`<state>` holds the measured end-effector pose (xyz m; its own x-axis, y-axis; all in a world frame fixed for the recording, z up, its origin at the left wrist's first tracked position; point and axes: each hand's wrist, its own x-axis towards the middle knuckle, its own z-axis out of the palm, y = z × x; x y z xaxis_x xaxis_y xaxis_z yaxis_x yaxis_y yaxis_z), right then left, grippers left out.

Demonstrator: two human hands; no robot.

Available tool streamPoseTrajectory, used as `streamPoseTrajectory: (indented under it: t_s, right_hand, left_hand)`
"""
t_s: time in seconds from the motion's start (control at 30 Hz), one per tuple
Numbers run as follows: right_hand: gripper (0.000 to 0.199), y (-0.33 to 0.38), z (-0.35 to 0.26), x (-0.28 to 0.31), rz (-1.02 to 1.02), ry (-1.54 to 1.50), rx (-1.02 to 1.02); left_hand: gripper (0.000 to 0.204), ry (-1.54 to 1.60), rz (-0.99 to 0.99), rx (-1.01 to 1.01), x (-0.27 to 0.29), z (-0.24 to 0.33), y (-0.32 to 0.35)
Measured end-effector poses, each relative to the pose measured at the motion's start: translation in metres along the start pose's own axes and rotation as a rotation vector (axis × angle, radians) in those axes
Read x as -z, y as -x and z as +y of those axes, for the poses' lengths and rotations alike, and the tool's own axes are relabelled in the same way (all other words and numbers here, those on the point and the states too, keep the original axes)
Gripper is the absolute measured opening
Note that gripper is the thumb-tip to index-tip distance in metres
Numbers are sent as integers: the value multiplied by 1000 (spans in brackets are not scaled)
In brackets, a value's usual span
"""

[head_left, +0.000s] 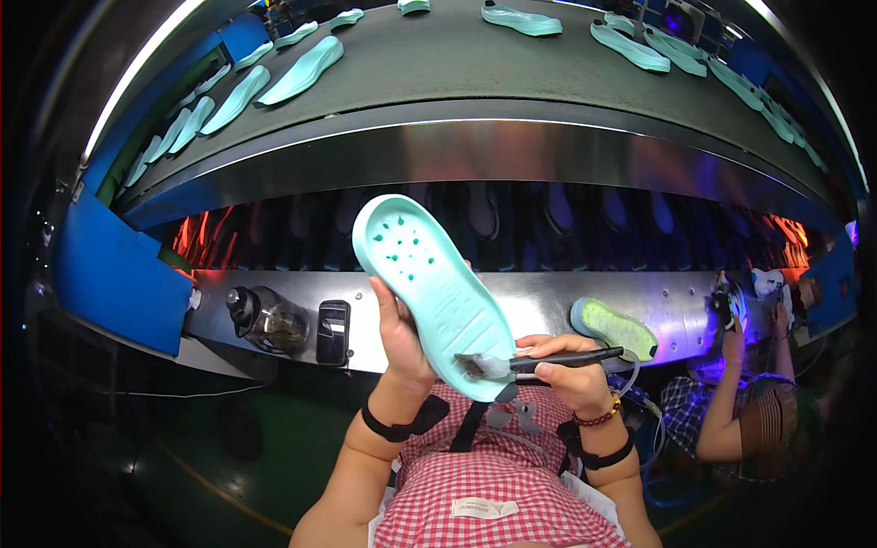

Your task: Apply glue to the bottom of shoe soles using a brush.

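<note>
A mint-green shoe sole [438,283] is tilted up before me, its inner face toward me, with a cluster of holes in the heel and grooves lower down. My left hand [402,338] grips it along its left edge, the thumb showing and the other fingers hidden behind. In my right hand [571,370] is a brush [548,361] with a black handle, pinched between thumb and fingers. Its dark bristles lie against the lower, toe part of the sole. A small black piece [505,393] sits at the sole's toe tip.
On the metal ledge [539,288] stand a dark bottle [268,320], a black phone [332,332] and a yellow-green sole [614,327]. Beyond it, a conveyor belt [429,73] carries several mint soles [306,71]. At right, a co-worker's arm [726,402] reaches to the ledge.
</note>
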<state>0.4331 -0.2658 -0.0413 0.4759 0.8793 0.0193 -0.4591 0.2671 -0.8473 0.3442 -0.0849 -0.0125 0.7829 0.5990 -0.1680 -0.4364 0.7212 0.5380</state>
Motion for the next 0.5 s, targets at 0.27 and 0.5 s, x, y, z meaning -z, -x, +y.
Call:
streamPoseTrajectory:
  t_s: [0.27, 0.5]
  right_hand:
    - [16, 4, 6, -28, 101, 160, 57]
    - [20, -7, -9, -30, 40, 436, 97]
  left_hand:
    - [68, 286, -119, 135, -1, -25, 35]
    - [64, 217, -235, 135, 13, -22, 19]
